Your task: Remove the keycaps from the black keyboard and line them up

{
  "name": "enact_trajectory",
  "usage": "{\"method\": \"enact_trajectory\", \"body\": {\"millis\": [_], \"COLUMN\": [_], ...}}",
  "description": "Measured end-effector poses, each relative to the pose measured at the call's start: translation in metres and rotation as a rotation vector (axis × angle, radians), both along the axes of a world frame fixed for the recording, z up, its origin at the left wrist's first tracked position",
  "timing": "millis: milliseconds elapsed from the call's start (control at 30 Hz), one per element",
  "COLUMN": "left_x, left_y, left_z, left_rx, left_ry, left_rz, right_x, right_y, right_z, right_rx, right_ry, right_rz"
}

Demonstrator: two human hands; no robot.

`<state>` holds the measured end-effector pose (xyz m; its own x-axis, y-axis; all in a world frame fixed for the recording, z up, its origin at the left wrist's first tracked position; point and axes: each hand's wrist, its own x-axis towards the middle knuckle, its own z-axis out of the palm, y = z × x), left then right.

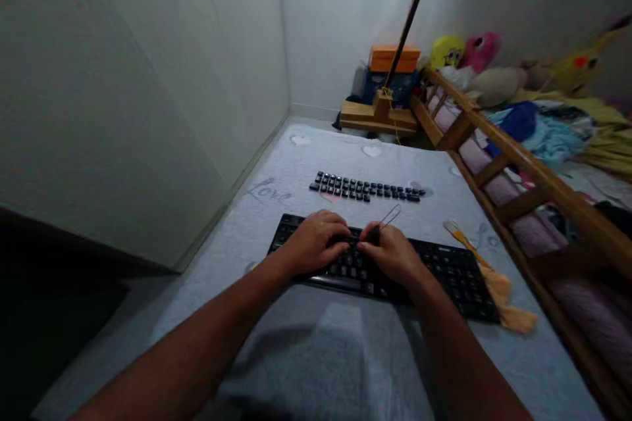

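Forearms (212,335), right hand (397,254) gripping tool (374,235), left hand (316,243) over keyboard (447,273), grip unclear, orange box (382,60)

Keyboard (447,270), loose keycaps (366,190) and wire-puller handle (374,235) are showing black. Cloth cover (276,164) is displaying pale blue-grey, patterned with white hearts (372,151) and grey "Love" lettering (269,193). Rag (508,309) is reading orange.

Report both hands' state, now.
Left hand: curled over the black keyboard; whether it holds anything cannot be told.
Right hand: closed, holding a wire keycap puller.
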<state>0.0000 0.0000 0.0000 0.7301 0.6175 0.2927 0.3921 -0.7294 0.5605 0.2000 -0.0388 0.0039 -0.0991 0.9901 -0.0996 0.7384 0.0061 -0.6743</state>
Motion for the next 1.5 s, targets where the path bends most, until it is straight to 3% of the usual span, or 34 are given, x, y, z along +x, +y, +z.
{"method": "enact_trajectory", "body": {"millis": [167,367,633,900,1100,1200,1500], "left_x": [0.013,0.018,0.019,0.019,0.019,0.017,0.012], "left_y": [-0.004,-0.009,-0.011,-0.010,-0.010,-0.010,-0.010], "left_z": [0.003,-0.004,-0.009,-0.015,-0.013,-0.012,-0.010], "left_rx": [0.002,0.032,0.048,0.064,0.112,0.133,0.181], "left_ry": [0.085,0.125,0.125,0.049,-0.050,-0.102,-0.156], "left_rz": [-0.044,0.031,0.082,0.159,0.217,0.235,0.267], "right_x": [0.002,0.007,0.009,0.002,-0.007,-0.005,-0.006], "right_y": [0.003,0.006,-0.001,-0.006,-0.008,-0.008,-0.007], "right_z": [0.002,0.003,0.001,-0.006,-0.013,-0.013,-0.008], "right_rx": [-0.013,-0.067,-0.025,0.113,0.428,0.514,0.440], "right_ry": [0.051,0.129,0.219,0.261,0.338,0.345,0.175], "right_rz": [0.016,-0.033,-0.071,-0.049,-0.125,-0.188,0.046]}}
